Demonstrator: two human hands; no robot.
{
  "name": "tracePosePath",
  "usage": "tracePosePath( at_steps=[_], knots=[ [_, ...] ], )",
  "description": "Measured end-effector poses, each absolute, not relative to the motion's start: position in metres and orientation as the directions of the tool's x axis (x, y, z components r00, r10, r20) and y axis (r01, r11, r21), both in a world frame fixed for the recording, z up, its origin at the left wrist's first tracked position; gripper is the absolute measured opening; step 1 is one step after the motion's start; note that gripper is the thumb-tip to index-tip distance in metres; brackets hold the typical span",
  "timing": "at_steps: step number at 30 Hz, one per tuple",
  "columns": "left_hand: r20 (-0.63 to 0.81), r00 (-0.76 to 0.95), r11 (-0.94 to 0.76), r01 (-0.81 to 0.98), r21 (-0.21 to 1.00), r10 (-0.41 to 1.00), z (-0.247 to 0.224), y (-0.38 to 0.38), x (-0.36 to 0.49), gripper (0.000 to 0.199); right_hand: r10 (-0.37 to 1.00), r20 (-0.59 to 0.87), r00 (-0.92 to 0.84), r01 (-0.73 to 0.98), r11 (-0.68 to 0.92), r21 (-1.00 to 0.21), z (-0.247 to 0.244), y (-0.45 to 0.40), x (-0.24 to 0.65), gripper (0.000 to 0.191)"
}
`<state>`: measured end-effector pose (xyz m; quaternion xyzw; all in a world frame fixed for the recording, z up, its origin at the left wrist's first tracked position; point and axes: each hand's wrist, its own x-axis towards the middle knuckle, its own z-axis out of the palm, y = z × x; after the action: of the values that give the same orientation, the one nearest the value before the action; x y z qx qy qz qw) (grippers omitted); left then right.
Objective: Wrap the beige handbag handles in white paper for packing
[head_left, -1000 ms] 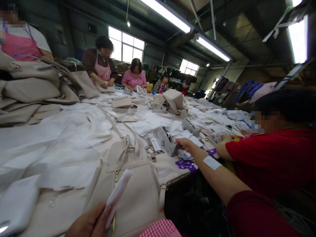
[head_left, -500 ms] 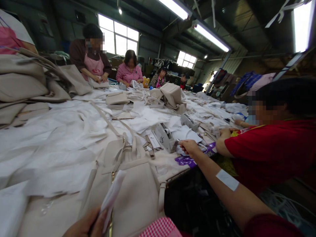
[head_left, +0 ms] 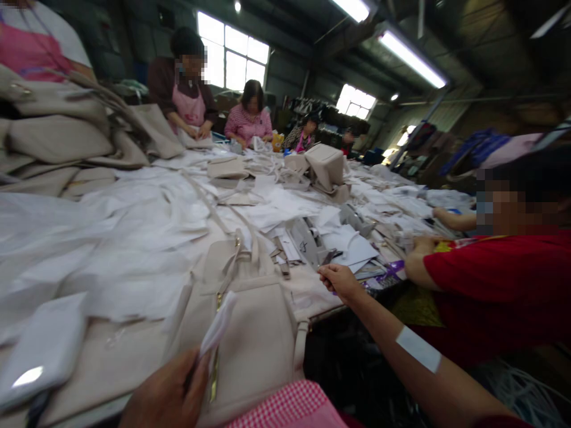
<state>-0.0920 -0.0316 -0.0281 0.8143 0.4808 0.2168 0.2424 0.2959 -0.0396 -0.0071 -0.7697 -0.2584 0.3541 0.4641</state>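
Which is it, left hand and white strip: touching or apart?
Touching: the head view shows the left hand pinching the white strip by its lower end.

The right hand (head_left: 341, 282) has left the front end of the grey tape dispenser (head_left: 304, 242) — its pinched fingers are now lower, toward the worktop's (head_left: 307, 300) near edge, and the dispenser's dark front end shows clear. More of the right forearm (head_left: 383, 318) is in view; the maroon sleeve (head_left: 491, 422) has nearly left it. The red-shirted co-worker's far arm (head_left: 459, 220), mostly hidden a second ago, now shows over the worktop. The left hand's (head_left: 167, 386) white strip (head_left: 218, 324) crosses the gold zipper (head_left: 215, 374) higher up.
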Motion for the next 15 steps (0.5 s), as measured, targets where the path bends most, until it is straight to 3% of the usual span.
tracePosePath(
  at_steps=[4, 7, 10, 15],
  knots=[
    [0.243, 0.472, -0.531, 0.76, 0.375, 0.847, -0.007, -0.042, -0.083, 0.032, 0.932, -0.326, 0.161, 0.077, -0.341, -0.937, 0.016, -0.053, 0.199, 0.03],
    [0.243, 0.472, -0.523, 0.821, 0.23, 0.848, -0.003, -0.046, -0.077, 0.023, 0.935, -0.34, -0.097, 0.098, -0.331, -0.938, 0.033, -0.058, 0.129, 0.029],
    [0.256, 0.473, -0.519, 0.841, 0.152, 0.843, -0.001, -0.051, -0.077, 0.017, 0.918, -0.367, -0.153, 0.072, -0.36, -0.93, 0.033, -0.057, 0.083, 0.035],
    [0.312, 0.557, -0.613, 0.782, 0.117, 0.77, 0.003, -0.054, -0.079, 0.011, 0.912, -0.409, -0.025, 0.041, -0.408, -0.912, 0.01, -0.055, 0.068, 0.035]
  ],
)
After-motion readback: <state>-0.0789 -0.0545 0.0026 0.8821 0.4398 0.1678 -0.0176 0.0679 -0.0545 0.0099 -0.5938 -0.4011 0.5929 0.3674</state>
